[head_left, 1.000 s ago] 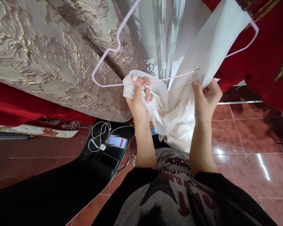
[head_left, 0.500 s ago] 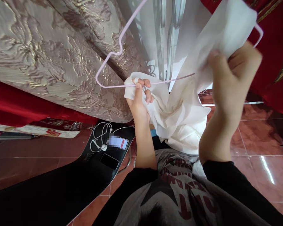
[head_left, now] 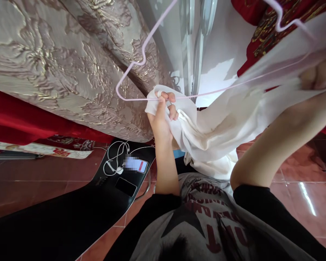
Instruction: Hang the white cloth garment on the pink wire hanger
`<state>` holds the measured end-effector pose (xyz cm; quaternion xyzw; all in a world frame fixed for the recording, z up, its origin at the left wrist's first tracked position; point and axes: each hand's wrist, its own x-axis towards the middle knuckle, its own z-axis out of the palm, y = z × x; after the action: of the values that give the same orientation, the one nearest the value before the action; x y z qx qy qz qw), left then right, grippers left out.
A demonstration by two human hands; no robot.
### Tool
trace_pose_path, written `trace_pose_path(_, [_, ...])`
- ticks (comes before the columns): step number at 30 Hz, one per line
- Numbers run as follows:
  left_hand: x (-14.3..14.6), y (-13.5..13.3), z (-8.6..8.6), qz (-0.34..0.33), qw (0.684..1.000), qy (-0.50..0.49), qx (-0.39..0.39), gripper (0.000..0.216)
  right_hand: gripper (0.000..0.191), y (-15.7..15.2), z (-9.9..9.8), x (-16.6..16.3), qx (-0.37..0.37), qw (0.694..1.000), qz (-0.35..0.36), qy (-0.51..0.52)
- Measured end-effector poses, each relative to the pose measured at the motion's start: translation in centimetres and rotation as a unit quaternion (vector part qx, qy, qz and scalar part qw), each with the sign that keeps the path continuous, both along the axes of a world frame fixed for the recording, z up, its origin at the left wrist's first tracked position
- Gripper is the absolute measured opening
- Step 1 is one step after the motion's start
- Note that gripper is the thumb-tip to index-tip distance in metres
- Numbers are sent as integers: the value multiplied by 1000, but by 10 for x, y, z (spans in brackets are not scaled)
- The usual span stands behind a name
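The room is bright with daylight. It comes from the window [head_left: 203, 47] at 12 o'clock, where the wall looks washed out and white. The red floor [head_left: 301, 188] shines with white glare at 4 o'clock. The right hand [head_left: 319, 74] at 3 o'clock is blurry. Straight lines bend near the edges. The black table [head_left: 57, 221] at 8 o'clock looks dark.

Black chair seat [head_left: 70, 214]: two phones [head_left: 136, 165], white cable [head_left: 115, 159].

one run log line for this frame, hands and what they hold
left hand: grips white cloth and pink hanger bar | right hand: pulls cloth over hanger end
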<state>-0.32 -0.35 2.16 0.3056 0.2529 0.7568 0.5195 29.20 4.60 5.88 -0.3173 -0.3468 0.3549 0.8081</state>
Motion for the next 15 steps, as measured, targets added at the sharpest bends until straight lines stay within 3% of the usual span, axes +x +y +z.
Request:
trace_pose_path(2, [-2,2,1,0,1000,7,-12,21,63,-15,-14,-17,-26,995,-78,50])
trace_pose_path(5, [-2,4,0,1,1000,21,-19,23,49,-31,-18,-65,-76,985,-151,27])
trace_pose_path(9, [-2,3,-2,6,1000,15,-15,21,42,-31,-9,-121,-20,986,-150,-74])
trace_pose_path(12, [-3,0,-2,-5,1000,9,0,25,31,-25,-5,-116,-20,980,-186,-70])
trace_pose_path(15, [-2,-3,-1,-20,1000,9,5,27,34,-32,-7,-89,-76,960,-267,-43])
